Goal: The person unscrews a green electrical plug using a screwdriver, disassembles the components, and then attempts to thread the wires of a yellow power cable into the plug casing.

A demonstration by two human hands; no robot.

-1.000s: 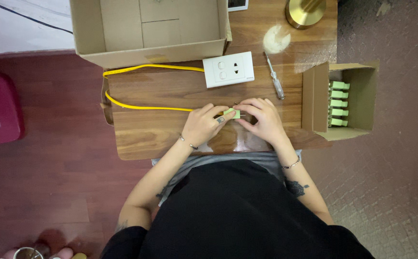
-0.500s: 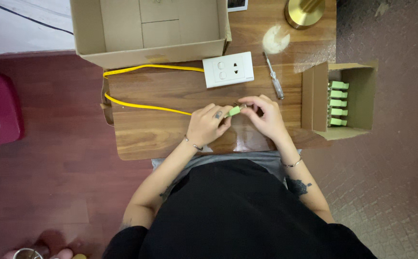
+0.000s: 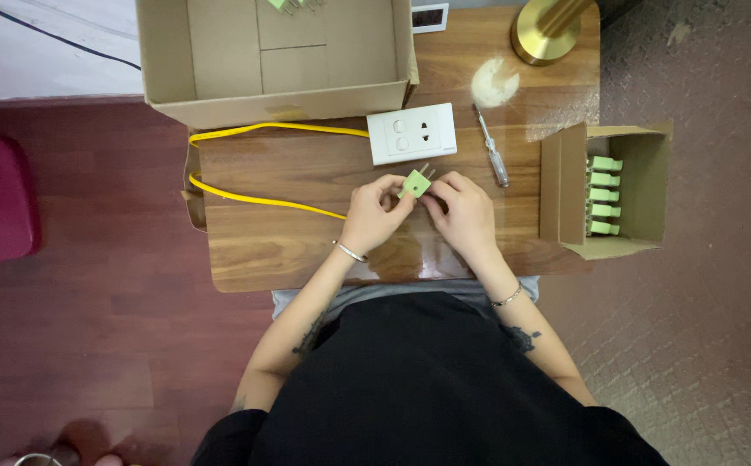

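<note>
- Both hands pinch one green plug [image 3: 415,183] over the wooden bench [image 3: 306,173]: left hand [image 3: 373,211] and right hand [image 3: 461,207] each closed on it, prongs pointing away.
- Step, as I judge it: fitting the plug to the yellow cable [image 3: 254,200]; next calls for a steady hold and the screwdriver [image 3: 491,147].
- Counted: one white socket plate [image 3: 411,133], five green plugs in the small box [image 3: 617,194], one large open box [image 3: 276,56].

Both forearms reach forward from the body and converge, wrists close together. The left hand [image 3: 373,211] is curled, palm turned inward, its fingers [image 3: 390,192] pinched at the tips. The right hand [image 3: 461,210] lies knuckles-up, its fingers [image 3: 437,192] bent toward the left hand's, almost meeting them. A thin bangle circles each wrist; dark tattoos mark both forearms.
</note>
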